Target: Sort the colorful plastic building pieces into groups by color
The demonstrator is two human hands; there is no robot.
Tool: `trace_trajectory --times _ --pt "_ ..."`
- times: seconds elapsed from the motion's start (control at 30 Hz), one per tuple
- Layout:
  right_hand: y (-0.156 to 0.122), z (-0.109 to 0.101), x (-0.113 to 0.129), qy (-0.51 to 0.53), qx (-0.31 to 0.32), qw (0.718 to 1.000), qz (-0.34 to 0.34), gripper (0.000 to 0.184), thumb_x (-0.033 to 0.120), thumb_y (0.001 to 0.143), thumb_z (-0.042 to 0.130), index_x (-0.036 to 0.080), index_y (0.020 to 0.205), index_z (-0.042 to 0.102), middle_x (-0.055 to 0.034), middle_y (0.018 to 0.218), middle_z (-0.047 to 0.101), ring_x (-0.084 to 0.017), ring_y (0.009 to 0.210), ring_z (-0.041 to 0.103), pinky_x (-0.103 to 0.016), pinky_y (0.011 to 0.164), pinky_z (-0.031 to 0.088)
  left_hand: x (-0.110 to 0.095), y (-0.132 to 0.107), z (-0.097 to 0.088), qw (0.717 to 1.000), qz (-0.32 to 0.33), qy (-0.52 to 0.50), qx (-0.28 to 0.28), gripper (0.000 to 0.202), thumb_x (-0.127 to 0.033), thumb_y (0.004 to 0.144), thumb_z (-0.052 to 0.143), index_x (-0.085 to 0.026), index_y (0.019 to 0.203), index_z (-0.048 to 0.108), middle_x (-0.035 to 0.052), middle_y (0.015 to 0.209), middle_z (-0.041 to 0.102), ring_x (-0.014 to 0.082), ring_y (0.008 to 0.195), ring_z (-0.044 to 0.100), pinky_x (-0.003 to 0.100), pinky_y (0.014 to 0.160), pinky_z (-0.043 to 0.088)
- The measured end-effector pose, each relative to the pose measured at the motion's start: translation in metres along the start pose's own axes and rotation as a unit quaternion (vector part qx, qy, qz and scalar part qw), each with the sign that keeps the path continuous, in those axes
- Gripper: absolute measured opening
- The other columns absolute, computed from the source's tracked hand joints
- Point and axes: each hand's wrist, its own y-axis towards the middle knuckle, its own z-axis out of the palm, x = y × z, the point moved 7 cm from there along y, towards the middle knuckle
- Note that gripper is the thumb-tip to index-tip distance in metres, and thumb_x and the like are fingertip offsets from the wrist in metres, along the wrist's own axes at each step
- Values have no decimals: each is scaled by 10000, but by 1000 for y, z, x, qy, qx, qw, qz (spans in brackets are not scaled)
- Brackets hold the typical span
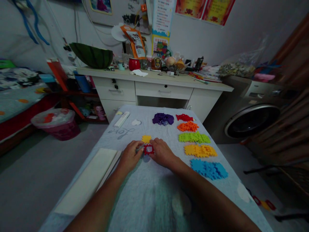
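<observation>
Between my two hands is a red square frame piece (145,150) with toothed edges and an open middle. My left hand (132,154) grips its left side with the fingertips. On the right side, my right hand (162,151) has its fingers closed on the same piece. Just beyond it, a yellow toothed piece (146,139) lies at my fingertips; whether the two are joined I cannot tell. Sorted by colour along the right are piles of purple pieces (163,119), red pieces (184,117), orange pieces (187,126), green pieces (194,137), yellow-orange pieces (201,150) and blue pieces (209,169).
A long white box (89,177) lies along the table's left edge, and a narrow white strip (122,119) sits farther back. Behind the cloth-covered table (159,193) stands a cluttered white desk (164,88). To the right is a washing machine (241,106); a pink bin (58,124) stands left.
</observation>
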Motion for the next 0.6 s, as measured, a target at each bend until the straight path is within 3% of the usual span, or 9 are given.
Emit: trace_trajectory --times 0.2,0.43,0.6 --pt "7 2 -4 4 19 1000 -3 315 279 807 660 153 1093 617 -110 1053 586 -230 968 558 -358 864 448 2 3 -2 998 18 59 -11 261 -286 845 520 -195 1058 640 80 1073 653 246 1059 592 424 966 462" --pt "15 6 -4 38 37 998 -40 335 263 735 716 166 1042 624 -87 1044 584 -218 951 546 -341 847 439 6 7 1 995 30 95 -12 242 -245 828 517 -222 1041 629 64 1098 665 252 1085 572 434 992 420" --pt "22 -16 -19 69 18 994 -78 443 284 726 749 167 1127 600 -85 1048 608 -213 944 568 -342 846 442 12 7 1 995 25 93 -4 250 -256 822 515 -226 1040 634 61 1092 669 254 1069 575 432 977 430"
